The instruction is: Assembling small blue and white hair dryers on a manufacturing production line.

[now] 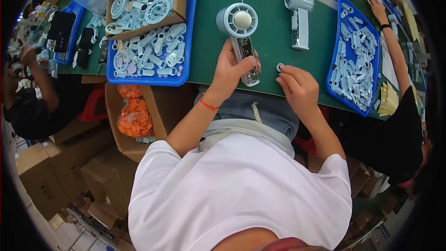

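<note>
My left hand (228, 72) is wrapped round the handle of a pale blue handheld fan (236, 20). Its round head, with a cream disc in the middle, points up, and the handle's open face bares dark inner parts under my thumb. At the table's near edge my right hand (299, 88) has its fingertips closed on a small round white part (279, 67) with a dark centre. Beyond that hand, a second handheld fan (300, 25) lies on the green table (267, 23), its head at the far end.
On the left a blue tray (183, 76) holds pale plastic pieces, with a cardboard box (181, 0) of ring-shaped parts above it. Another blue tray (331, 81) of small pieces sits at the right. Co-workers' arms (395, 56) reach in at both sides.
</note>
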